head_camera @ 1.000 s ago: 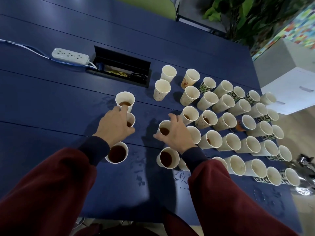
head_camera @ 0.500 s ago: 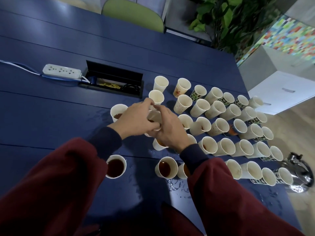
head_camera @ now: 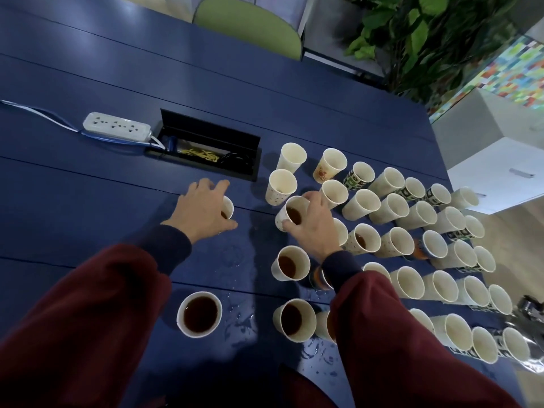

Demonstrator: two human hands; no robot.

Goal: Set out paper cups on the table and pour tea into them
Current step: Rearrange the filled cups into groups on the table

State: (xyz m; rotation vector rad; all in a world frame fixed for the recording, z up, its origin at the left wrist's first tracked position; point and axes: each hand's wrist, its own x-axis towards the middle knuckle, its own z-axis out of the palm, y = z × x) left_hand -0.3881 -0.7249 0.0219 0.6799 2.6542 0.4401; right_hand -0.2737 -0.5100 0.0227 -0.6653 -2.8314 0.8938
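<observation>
L hand (head_camera: 203, 212) is curled over the left cup (head_camera: 229, 205), fingers on its far side and thumb on the near side. Most of that cup is hidden; only a bit of rim and tea shows by the thumb. R hand (head_camera: 316, 228) grips the mid cup (head_camera: 286, 214), thumb on the near wall and fingers round the far rim. This cup holds dark tea and leans a little to the left (whether its base touches the worktop (head_camera: 88, 187) can't be told). Both sleeves are maroon w/ dark cuffs.

Nearer the person a full cup (head_camera: 199, 315) stands alone on the left. Two filled cups (head_camera: 290, 265) stand one behind the other, just left of the R forearm. Wet drops (head_camera: 238, 319) lie on the worktop between them.

Rows of cups (head_camera: 360, 203) spread to the right, close together and mostly empty, a few w/ printed walls. A metal pot (head_camera: 530, 307) is cut off at the right edge.

Beyond the L hand are an open cable box (head_camera: 206, 148) and, touching its left end, a power strip (head_camera: 117, 126). A green chair (head_camera: 250, 25) and a plant (head_camera: 426, 39) are at the far side.
</observation>
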